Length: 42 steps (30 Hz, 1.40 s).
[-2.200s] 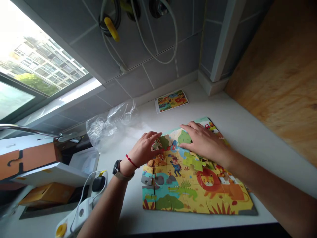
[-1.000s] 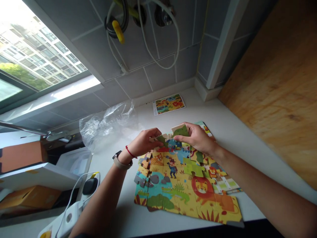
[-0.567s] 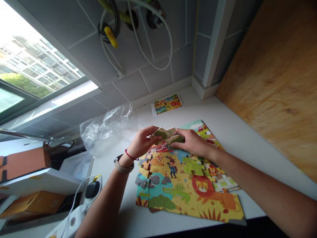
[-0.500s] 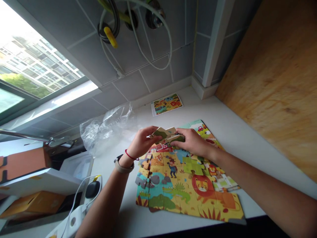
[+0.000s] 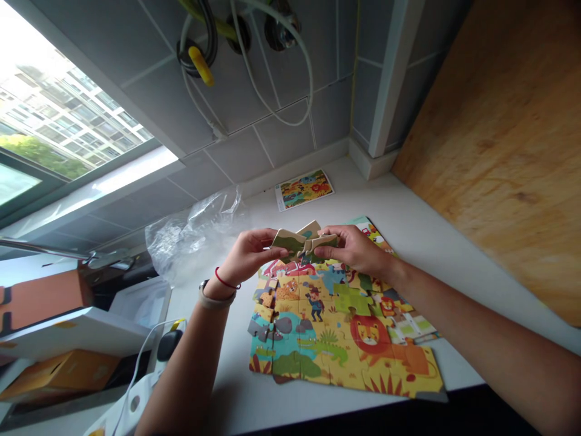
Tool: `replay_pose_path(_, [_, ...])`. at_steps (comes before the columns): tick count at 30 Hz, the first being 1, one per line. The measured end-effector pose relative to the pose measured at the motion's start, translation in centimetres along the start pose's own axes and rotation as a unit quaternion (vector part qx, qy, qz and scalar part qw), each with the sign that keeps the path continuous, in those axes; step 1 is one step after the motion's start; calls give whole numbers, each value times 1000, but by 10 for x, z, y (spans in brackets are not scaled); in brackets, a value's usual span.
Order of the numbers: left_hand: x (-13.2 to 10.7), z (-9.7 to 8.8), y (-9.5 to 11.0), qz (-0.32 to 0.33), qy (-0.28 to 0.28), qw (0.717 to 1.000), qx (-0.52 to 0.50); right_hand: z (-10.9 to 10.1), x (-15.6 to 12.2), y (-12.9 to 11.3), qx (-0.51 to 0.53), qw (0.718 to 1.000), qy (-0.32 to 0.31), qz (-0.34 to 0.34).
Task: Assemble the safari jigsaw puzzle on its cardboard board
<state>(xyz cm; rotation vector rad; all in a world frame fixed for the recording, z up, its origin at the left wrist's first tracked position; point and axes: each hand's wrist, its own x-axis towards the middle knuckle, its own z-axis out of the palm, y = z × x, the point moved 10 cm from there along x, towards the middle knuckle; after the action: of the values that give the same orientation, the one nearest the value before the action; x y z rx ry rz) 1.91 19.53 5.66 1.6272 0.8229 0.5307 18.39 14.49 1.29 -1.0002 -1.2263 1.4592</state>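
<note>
A colourful animal jigsaw puzzle [image 5: 345, 327] lies on the white counter [image 5: 408, 206], with a lion and a crocodile in the picture. Above its far edge both hands hold joined green and cream puzzle pieces [image 5: 302, 242] in the air. My left hand [image 5: 247, 254], with a red string and a watch at the wrist, pinches the left piece. My right hand [image 5: 358, 248] pinches the right piece. The two pieces meet between the hands.
A crumpled clear plastic bag [image 5: 195, 233] lies at the left of the puzzle, a small reference picture card [image 5: 304, 189] by the tiled wall. Boxes [image 5: 68, 339], a cable and white device [image 5: 136, 393] crowd the left. A wooden panel [image 5: 499, 139] rises at the right.
Both hands lifted pieces off the puzzle's far edge and raised them; over the last half second the pieces rose slightly and stay held together between the hands.
</note>
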Motion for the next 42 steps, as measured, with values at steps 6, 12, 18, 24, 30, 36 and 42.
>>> replay_pose_path(6, [-1, -5, 8, 18, 32, 997, 66, -11, 1, 2, -24, 998, 49, -19])
replay_pose_path(12, [-4, -9, 18, 43, 59, 990, 117, -22, -1, -4, -103, 988, 99, -52])
replay_pose_path(18, [-2, -1, 21, 61, 27, 997, 33, -17, 3, 2, -67, 996, 54, -23])
replay_pose_path(24, [4, 20, -3, 50, 49, 996, 54, 0, -3, -1, -111, 993, 11, -23])
replay_pose_path(30, [1, 38, -9, 106, 102, 981, 123, 6, -7, -7, -215, 974, -6, -72])
replay_pose_path(36, [0, 63, -16, 126, -15, 921, 369, 17, -8, -9, -400, 904, -44, -147])
replay_pose_path(42, [3, 57, -27, 113, 20, 960, 255, 12, -8, -13, -392, 905, -27, -162])
